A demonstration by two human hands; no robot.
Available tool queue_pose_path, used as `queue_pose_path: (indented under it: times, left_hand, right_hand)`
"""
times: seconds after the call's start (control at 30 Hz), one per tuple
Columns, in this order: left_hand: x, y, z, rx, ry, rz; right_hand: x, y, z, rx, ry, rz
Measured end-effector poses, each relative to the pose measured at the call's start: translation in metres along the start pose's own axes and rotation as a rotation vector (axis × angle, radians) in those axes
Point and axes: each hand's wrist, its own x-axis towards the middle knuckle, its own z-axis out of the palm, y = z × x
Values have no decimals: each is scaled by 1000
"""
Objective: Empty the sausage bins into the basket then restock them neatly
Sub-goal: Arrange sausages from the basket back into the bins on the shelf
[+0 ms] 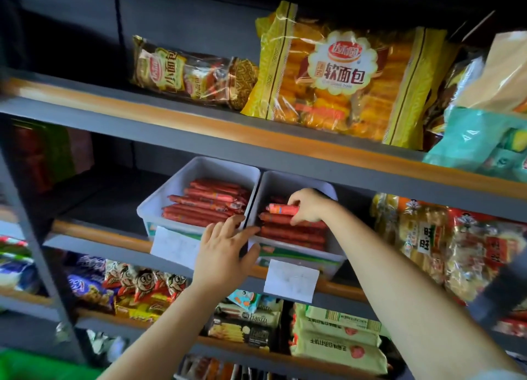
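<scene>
Two white plastic bins stand side by side on the middle shelf. The left bin [159, 197] holds several red sausages [205, 205] lying in rows. More red sausages [293, 234] lie in the right bin [288, 180]. My right hand [309, 205] is inside the right bin and pinches one sausage [282, 209] above the pile. My left hand [225, 248] rests with straight fingers on the front rims where the two bins meet. A green basket corner [25, 365] shows at the bottom left.
Bread bags [342, 77] fill the shelf above. Snack packs [456, 251] sit right of the bins, and biscuit packs [336, 337] and bagged snacks [137, 288] line the shelf below. White price tags [291, 280] hang from the bins' fronts. A dark gap lies left of the bins.
</scene>
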Motion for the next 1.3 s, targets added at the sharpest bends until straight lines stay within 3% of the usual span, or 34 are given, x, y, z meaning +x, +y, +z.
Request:
queue_pose_path:
  times: [0.17,0.37,0.47,0.57,0.63,0.7,0.8,0.97,1.13,1.3]
  left_hand:
    - [0,-2,4,-14,70,11]
    - [-1,-1,8,-35,88,7]
    - [-2,1,5,-72,83,16]
    - [-11,-2,-12,-155,238,15]
    - [-22,-16,-30,-169,403,-105]
    - [-44,-46,-37,-215,438,-333]
    - [-88,-104,-35,-198,252,-646]
    - [-190,-212,-25,-93,-63,-1006]
    - [-301,-320,-27,-126,-157,-1268]
    - [-373,-408,-37,-217,-251,-1399]
  right_hand:
    - [11,8,13,146,239,43]
    - [-15,-2,9,282,345,-27]
    - [-45,-28,6,572,311,-122]
    - [-81,-58,9,831,287,-237]
    - [-96,-79,19,970,214,-312]
    - [-100,-102,44,1029,68,-373]
    - [-89,-149,95,1021,-115,-430]
    - [-46,-241,209,875,-330,-383]
    - [-11,-349,345,730,-553,-312]
    - [0,-456,433,609,-687,-236]
